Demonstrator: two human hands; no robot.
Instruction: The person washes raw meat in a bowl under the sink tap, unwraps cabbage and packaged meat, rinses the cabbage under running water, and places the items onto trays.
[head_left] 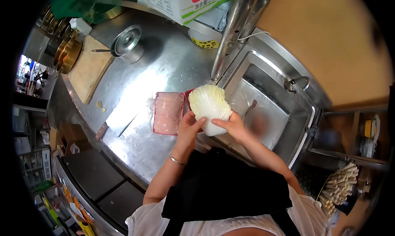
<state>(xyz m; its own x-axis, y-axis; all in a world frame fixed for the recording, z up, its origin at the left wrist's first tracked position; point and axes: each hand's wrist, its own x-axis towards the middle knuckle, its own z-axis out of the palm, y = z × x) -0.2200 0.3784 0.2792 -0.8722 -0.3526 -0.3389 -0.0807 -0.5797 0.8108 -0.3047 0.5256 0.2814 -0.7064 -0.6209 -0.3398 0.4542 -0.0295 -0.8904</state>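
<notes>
A pale yellow-white piece of napa cabbage (209, 104) is held up in front of me, near the sink's left edge. My left hand (190, 127) grips its lower left side, thumb on the front. On the lower right side, my right hand (231, 124) is closed on it the same way. The fingers behind the cabbage are hidden. Just left of it lies a red tray of pale pink meat (169, 113) under clear wrap. Part of another red tray (188, 95) shows from behind the cabbage.
A steel sink (288, 147) is at the right. On the steel counter (164, 63) lie a cleaver (123, 118), a cutting board (91, 65) and a lidded pot (128, 46). A metal post (224, 42) rises by the sink, beside a large white carton (164, 3).
</notes>
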